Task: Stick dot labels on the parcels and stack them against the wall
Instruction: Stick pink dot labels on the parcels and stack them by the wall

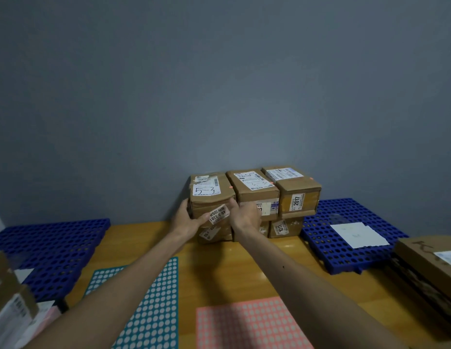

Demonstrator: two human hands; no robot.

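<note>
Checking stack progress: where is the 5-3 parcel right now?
Head view, centre: the 5-3 parcel sits top left of the stack against the wall, left hand gripping its left side, right hand at its right edge.

The wooden table carries a left blue grid, a right blue grid, a teal dot sheet, a pink dot sheet and stacked parcels at its far edge.

Cardboard parcels, taped; glossy wood table; perforated plastic mats.
</note>
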